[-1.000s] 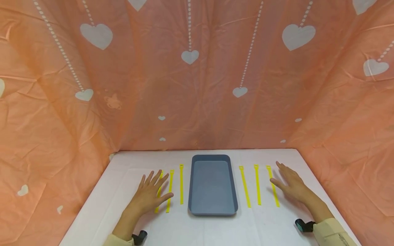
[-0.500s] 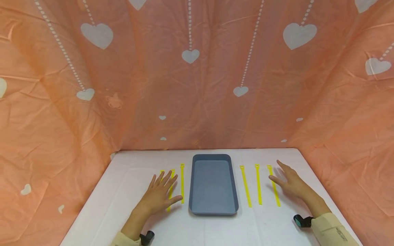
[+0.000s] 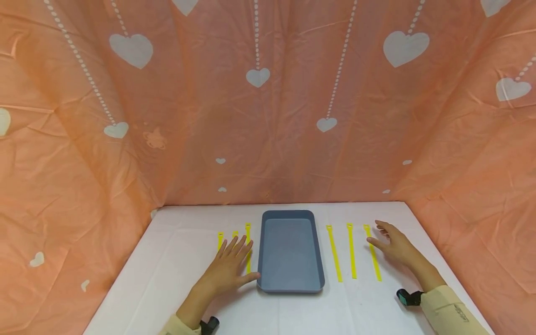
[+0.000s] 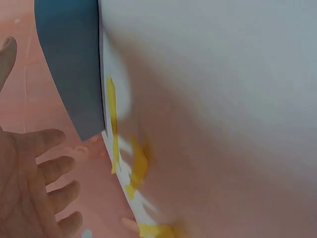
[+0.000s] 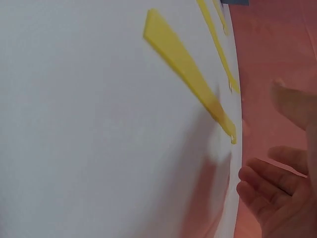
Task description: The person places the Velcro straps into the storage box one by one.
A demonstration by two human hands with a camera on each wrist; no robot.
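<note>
A blue-grey tray (image 3: 291,253) lies at the middle of the table, with three flat yellow straps, slotted at one end, on each side. My left hand (image 3: 226,274), fingers spread, is over the left straps (image 3: 249,251) and partly hides them. Its thumb tip overlaps the tray's left edge in the head view; I cannot tell whether they touch. In the left wrist view the palm (image 4: 20,173) holds nothing. Beside the outermost right strap (image 3: 374,256) is my right hand (image 3: 395,246), its fingers loosely bent. The right wrist view shows that strap (image 5: 188,69) apart from the fingers (image 5: 270,181).
A white cloth (image 3: 289,316) covers the table. Orange sheeting (image 3: 268,149) with pale hearts rises at the back and both sides. Each wrist carries a small black camera, such as the right camera (image 3: 409,298).
My left hand has moved right across the left straps to the tray's edge, uncovering the top of the outermost one. The right hand has stayed nearly in place, its fingers slightly more bent.
</note>
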